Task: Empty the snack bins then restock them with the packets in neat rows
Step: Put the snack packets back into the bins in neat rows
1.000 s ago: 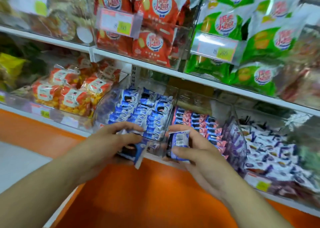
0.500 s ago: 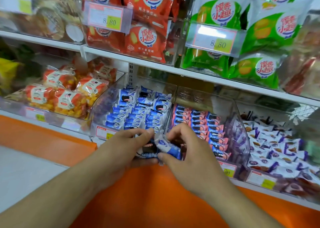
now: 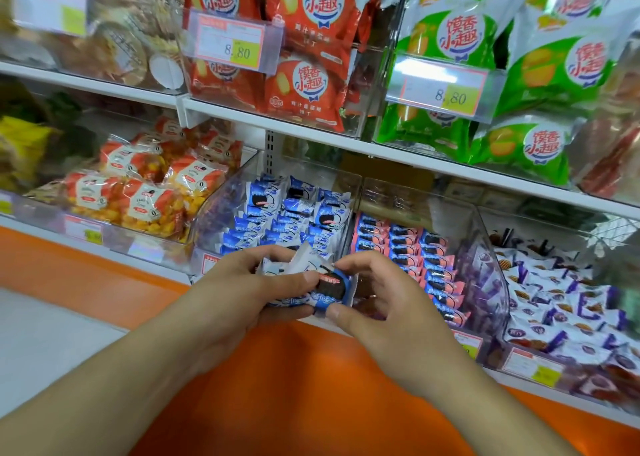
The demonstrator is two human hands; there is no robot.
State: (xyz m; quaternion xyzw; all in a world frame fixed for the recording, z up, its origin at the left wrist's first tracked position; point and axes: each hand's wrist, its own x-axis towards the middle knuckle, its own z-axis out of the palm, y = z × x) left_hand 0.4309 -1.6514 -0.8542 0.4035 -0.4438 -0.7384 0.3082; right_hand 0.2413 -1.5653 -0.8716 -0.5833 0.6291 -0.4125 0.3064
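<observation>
White shelf (image 3: 398,152) carries clear snack bins (image 3: 485,227)

Left hand (image 3: 242,293) and right hand (image 3: 374,299) meet, fingers pinched closed

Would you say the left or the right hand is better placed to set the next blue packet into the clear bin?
Probably right: the right hand pinches one blue cookie packet; the left hand cradles the stack.

2 bare forearms enter from the bottom edge, no sleeves in view. No watch, bracelet or rings seen on either. No gloves. Left hand (image 3: 242,291) and right hand (image 3: 377,303): short, trimmed nails, unpainted. Forearms smooth, no marks or tattoos visible. Rest of the body out of frame.
</observation>
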